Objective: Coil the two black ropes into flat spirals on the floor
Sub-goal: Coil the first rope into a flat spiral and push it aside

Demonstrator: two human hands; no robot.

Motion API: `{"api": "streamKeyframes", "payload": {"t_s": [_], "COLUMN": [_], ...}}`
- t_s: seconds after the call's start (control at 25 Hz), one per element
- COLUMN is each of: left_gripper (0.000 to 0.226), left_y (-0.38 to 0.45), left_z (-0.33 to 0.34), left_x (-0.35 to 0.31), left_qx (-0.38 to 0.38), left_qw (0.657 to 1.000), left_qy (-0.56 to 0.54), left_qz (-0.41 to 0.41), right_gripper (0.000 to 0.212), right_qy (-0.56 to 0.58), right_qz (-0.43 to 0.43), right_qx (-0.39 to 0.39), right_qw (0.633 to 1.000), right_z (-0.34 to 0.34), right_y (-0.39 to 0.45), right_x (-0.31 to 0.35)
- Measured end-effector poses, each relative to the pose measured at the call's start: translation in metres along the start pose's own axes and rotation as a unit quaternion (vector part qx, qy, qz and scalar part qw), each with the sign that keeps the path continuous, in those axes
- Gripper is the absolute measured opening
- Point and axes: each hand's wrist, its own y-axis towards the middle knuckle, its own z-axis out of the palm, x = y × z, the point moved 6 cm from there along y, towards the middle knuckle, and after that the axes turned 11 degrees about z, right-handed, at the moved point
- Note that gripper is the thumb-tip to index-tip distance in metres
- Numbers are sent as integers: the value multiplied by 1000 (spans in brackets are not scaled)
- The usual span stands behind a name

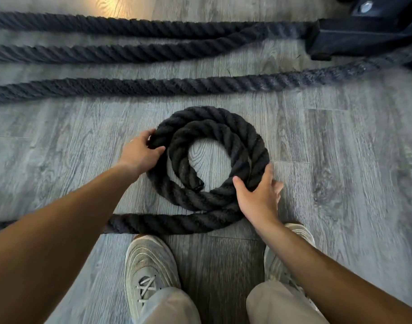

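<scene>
A thick black rope lies on the grey wood floor in a flat spiral of about two turns, with its end tucked inside near the centre. Its tail runs off to the left under my left forearm. My left hand grips the spiral's outer turn on the left side. On the lower right of the coil my right hand wraps over the outer turn, thumb inside. Beyond the spiral, three straight stretches of black rope cross the floor from left to right.
A black metal base stands at the top right, where the straight ropes lead. My two grey sneakers stand just below the spiral. Bare floor lies right of the coil.
</scene>
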Motion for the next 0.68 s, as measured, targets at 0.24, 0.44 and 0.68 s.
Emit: {"api": "streamKeyframes", "payload": {"t_s": [0.24, 0.44, 0.68], "left_gripper": [59, 55, 53], "left_y": [-38, -77, -85], "left_z": [-4, 5, 25], "left_x": [12, 34, 34], "left_qx": [-57, -45, -40], "left_qw": [996, 990, 975], "left_qy": [40, 79, -99], "left_qz": [-54, -109, -193], "right_gripper": [90, 95, 126], "right_qy": [24, 18, -135], "right_qz": [-62, -64, -25], "right_qx": [18, -52, -42], "right_qw": [998, 996, 990], "right_z": [-11, -31, -4], "right_y": [27, 52, 29], "right_x": [28, 59, 51]}}
